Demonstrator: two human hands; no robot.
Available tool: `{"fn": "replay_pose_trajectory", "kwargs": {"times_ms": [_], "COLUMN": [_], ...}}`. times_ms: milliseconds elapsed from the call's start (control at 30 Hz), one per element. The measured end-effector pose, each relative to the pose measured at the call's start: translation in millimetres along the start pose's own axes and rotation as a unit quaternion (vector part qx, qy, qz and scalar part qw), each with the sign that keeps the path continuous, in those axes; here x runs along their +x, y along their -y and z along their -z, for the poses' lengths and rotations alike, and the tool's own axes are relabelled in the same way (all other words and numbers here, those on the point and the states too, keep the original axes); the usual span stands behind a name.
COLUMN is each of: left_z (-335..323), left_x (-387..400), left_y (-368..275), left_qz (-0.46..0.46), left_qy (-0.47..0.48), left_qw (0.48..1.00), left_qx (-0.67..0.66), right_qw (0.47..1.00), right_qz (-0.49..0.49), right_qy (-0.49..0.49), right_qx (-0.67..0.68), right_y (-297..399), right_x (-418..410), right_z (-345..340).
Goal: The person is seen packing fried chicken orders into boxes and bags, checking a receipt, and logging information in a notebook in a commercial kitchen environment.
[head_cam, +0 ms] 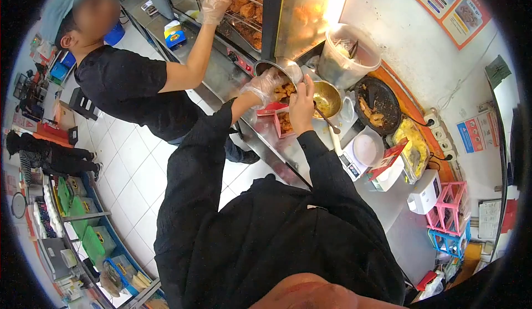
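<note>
My left hand, in a clear plastic glove, reaches into the mouth of a tilted metal bowl. Pieces of fried chicken lie in the bowl by its fingers; whether they grip any is hidden. With bare fingers, my right hand holds the bowl by its near right rim. Just below the bowl, a red and white paper box contains fried food. A gold-coloured metal bowl with yellowish residue sits right of my right hand, and a dark-ended utensil lies across its near side.
A co-worker stands at left, a gloved hand at the heated display cabinet. Rightward are a plastic bucket, stone mortar, kitchen scale, bag of yellow food and power sockets. The steel counter continues toward me.
</note>
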State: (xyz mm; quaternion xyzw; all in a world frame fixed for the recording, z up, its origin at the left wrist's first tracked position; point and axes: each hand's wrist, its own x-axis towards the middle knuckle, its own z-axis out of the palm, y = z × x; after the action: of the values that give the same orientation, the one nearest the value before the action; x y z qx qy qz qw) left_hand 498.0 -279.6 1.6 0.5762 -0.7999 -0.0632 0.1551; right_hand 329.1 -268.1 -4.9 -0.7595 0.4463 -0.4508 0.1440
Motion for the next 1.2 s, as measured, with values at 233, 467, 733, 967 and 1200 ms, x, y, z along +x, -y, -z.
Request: {"fn": "replay_pose_trajectory", "kwargs": {"times_ms": [233,467,733,967,1200], "left_z": [-16.8,-37.9,-71.6,-61.2,-15.6], "left_x": [-7.0,-12.0,-4.4,-13.4,-27.4], "left_y": [20.9,23.9,35.4,42.9,14.2], "left_qz": [-0.065,-0.08,-0.004,-0.017,-0.045], "left_qy": [-0.056,-0.128,-0.134,-0.116,-0.133], "left_qw": [0.996,0.895,0.806,0.945,0.966], "left_qx": [0.017,-0.421,-0.576,-0.304,-0.219], "right_qw": [1.0,0.998,0.994,0.99,0.989], "right_qz": [0.006,0.015,-0.026,-0.027,-0.031], "right_qy": [-0.012,-0.054,-0.102,-0.135,-0.14], "right_qx": [-0.02,-0.017,-0.016,-0.011,-0.021], "right_y": [6.2,2.3,2.2,6.8,6.3], "right_x": [1.1,1.5,2.9,3.2,1.3], "right_z": [1.2,0.6,-0.5,-2.2,0.4]}}
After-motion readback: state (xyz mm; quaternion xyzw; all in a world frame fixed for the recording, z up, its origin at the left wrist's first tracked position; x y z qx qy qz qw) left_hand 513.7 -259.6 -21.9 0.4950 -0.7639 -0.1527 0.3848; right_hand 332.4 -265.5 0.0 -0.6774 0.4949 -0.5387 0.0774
